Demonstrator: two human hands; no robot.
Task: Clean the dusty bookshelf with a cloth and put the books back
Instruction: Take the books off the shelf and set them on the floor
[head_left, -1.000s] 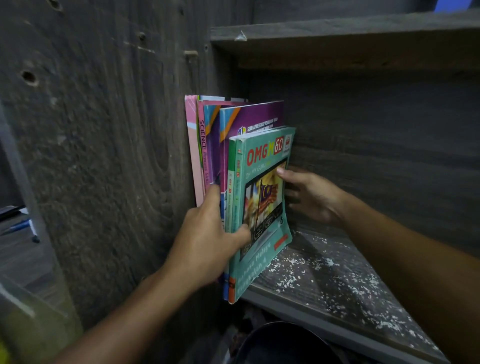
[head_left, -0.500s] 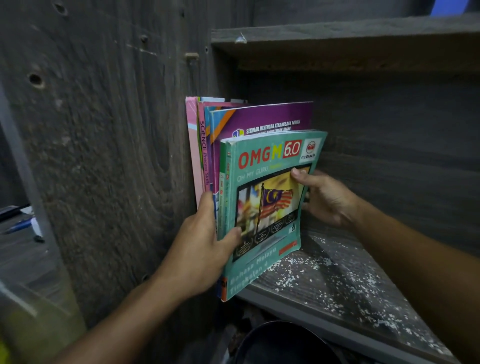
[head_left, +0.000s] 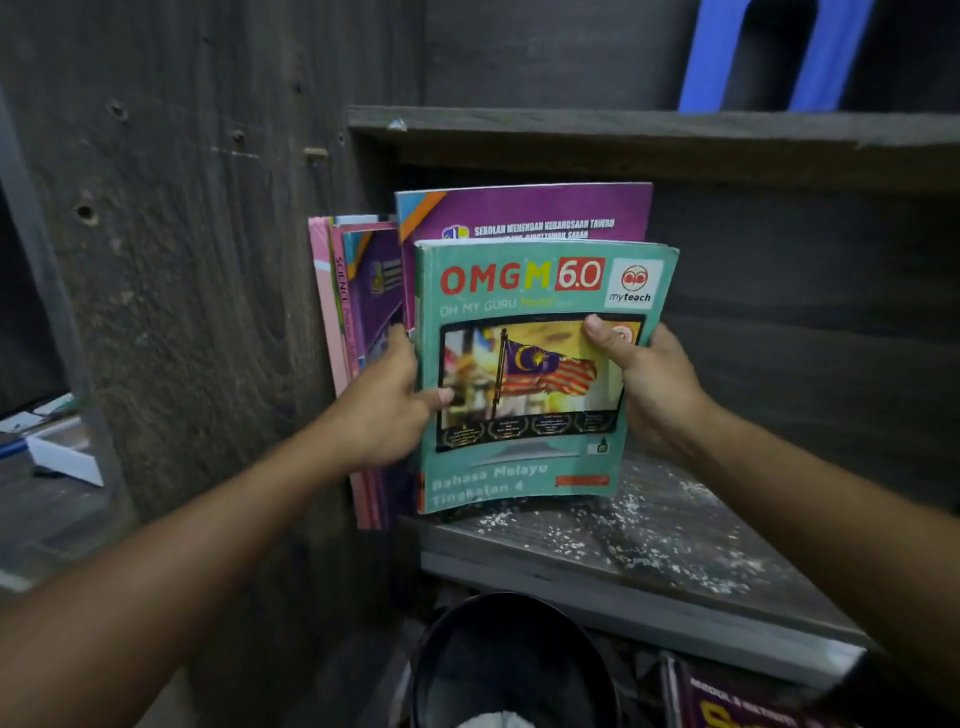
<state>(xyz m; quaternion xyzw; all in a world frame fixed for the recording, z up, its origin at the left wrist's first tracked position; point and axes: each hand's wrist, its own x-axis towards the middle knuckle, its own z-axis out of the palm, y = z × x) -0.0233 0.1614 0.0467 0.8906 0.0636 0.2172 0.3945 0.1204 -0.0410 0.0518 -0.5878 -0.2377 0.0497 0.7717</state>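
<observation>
I see the teal OMGM book (head_left: 535, 374) upright at the left end of the dusty shelf (head_left: 649, 540), a purple book (head_left: 524, 213) right behind it. My left hand (head_left: 384, 415) grips its spine edge and my right hand (head_left: 649, 384) its other edge, thumbs on the cover.

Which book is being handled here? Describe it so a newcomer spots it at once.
On the dusty shelf board of the dark wooden bookshelf, books stand at the left end. The frontmost book, gripped by the left hand and right hand, is it. Unlike the purple book behind and pink books beside, it is teal, titled OMGM 6.0, with a flag picture.
</observation>
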